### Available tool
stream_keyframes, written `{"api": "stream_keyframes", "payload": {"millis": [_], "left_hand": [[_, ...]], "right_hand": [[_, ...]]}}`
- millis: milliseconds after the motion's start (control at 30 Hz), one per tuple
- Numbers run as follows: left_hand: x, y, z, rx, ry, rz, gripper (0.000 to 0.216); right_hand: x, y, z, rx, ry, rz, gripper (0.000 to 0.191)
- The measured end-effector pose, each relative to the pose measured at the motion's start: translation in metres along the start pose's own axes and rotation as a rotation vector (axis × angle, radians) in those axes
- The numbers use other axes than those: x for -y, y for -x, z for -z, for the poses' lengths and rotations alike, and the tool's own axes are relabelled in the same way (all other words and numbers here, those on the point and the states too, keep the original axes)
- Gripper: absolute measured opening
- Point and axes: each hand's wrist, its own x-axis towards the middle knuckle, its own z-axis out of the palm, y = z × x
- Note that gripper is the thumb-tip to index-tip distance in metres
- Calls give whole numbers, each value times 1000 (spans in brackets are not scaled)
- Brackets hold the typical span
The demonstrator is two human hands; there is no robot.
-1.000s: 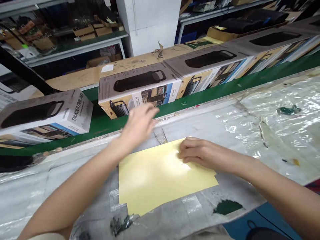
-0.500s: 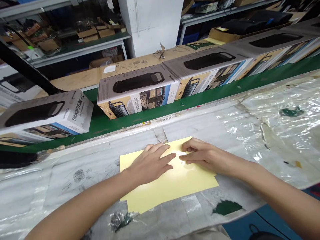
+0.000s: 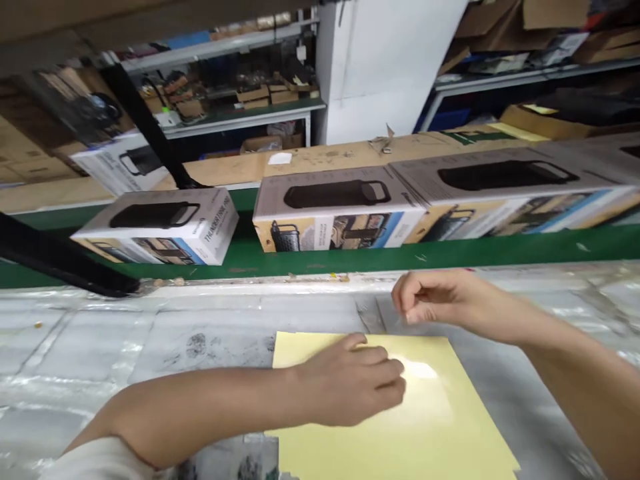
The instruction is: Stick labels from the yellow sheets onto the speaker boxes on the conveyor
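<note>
A pale yellow sheet (image 3: 430, 427) lies flat on the plastic-covered table (image 3: 150, 347) in front of me. My left hand (image 3: 355, 387) rests palm down on the sheet's upper left part, fingers stretched toward the right. Above the sheet's far edge hovers my right hand (image 3: 435, 303), lifted off the paper, its thumb and fingers pinched together; whatever they hold is too small to make out.
Beyond the table runs a green conveyor belt (image 3: 350, 257) carrying several printed speaker boxes (image 3: 335, 210) lying on their sides. A black bar (image 3: 55, 263) crosses the left side. Shelves with cardboard cartons and a white pillar stand behind.
My right hand lifted off the sheet into a pinch above its far edge. My left hand came down onto the sheet and stays pressed there. The view tilted up and shifted.
</note>
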Motion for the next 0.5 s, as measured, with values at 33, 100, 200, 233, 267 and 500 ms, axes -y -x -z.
{"api": "stream_keyframes", "payload": {"millis": [33,100,200,233,267,500], "left_hand": [[5,3,3,-45,41,-8,21],[27,12,14,-222,115,48,21],[87,32,46,-686,85,528,13],[111,39,57,-846,76,757,13],[137,45,67,-981,108,974,20],[230,59,65,-1130,1364,1190,46]], "right_hand": [[9,-19,3,-28,-23,27,39],[26,-58,7,-122,-68,105,37],[42,-121,7,-262,-99,238,36],[45,-143,6,-283,-89,267,40],[48,-166,4,-292,-72,289,44],[55,-308,-18,-290,123,513,32]]}}
